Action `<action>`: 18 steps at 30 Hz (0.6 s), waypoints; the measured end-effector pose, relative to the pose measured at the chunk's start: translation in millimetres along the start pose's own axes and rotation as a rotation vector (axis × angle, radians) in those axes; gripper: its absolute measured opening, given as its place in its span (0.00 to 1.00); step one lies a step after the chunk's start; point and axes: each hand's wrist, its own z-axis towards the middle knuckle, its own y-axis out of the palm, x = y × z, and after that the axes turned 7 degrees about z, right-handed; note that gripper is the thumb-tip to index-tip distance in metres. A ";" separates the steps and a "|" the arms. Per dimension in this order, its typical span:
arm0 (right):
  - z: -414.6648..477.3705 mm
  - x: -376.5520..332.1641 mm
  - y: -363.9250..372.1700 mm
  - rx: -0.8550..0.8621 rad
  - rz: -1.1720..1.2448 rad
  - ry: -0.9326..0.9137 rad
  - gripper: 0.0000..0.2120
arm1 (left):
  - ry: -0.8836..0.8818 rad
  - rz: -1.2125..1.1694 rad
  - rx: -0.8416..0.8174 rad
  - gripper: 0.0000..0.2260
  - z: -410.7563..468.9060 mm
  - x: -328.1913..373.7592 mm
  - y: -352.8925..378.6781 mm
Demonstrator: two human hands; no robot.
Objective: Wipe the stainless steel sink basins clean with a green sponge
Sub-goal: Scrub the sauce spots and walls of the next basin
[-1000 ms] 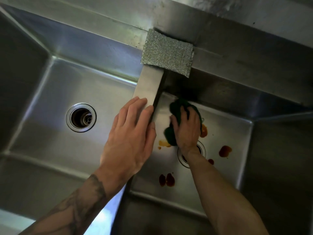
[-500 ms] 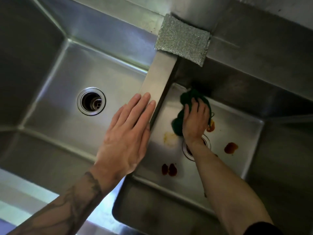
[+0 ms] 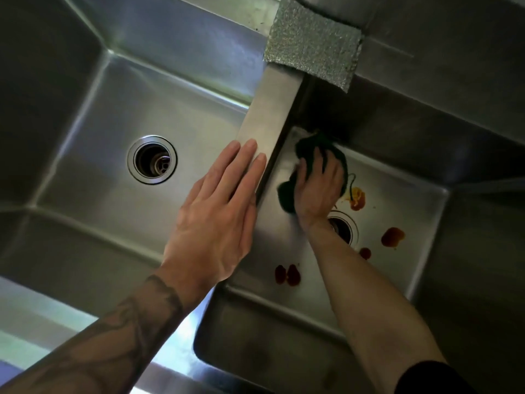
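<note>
Closest to the person, the left hand (image 3: 216, 214) lies flat on the steel strip (image 3: 270, 109) between the two basins. Its fingers are straight, so this grip is wide open and holds nothing.

Just past it, down in the right basin (image 3: 412, 194), two dark red spots (image 3: 287, 275) sit near the front wall. A bit farther in, the right hand (image 3: 319, 189) presses the green sponge (image 3: 287, 197) on the basin floor, right beside the strip. This grip is closed over the sponge, with the fingers bent on top of it.

Next to the sponge is an orange smear (image 3: 356, 199). A bigger red blob (image 3: 392, 237) lies on the far side of the drain (image 3: 345, 228). The left basin (image 3: 85, 137) looks clean.

Farthest back, a silver scrub pad (image 3: 312, 55) lies on the back edge and hangs over the right basin.

The spots are spread apart, so a quick wipe may miss some. The sponge may also just smear the mess around and make it bigger. If the right hand bumps high on the back wall, it could knock the silver pad down into the dirty basin. The left hand might slip if the strip is wet.
</note>
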 end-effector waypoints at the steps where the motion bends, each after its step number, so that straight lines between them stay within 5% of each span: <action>1: -8.4 -12.4 2.2 -0.029 0.016 -0.037 0.24 | 0.000 -0.002 0.000 0.23 -0.3 -0.7 -0.3; 6: -31.1 26.4 -10.0 -0.238 0.001 -0.512 0.22 | -0.003 -0.007 0.002 0.23 -0.6 -0.7 0.9; 11: 10.8 57.9 -21.3 0.003 0.010 0.044 0.22 | 0.003 0.013 -0.002 0.24 0.1 -2.4 1.4; 13: 0.4 30.5 -14.0 0.036 0.002 0.076 0.22 | 0.003 0.004 -0.006 0.24 -0.1 -1.8 1.3; 18: -24.6 32.2 -15.4 -0.187 0.041 -0.446 0.20 | 0.006 0.019 -0.022 0.24 -0.5 -2.1 1.4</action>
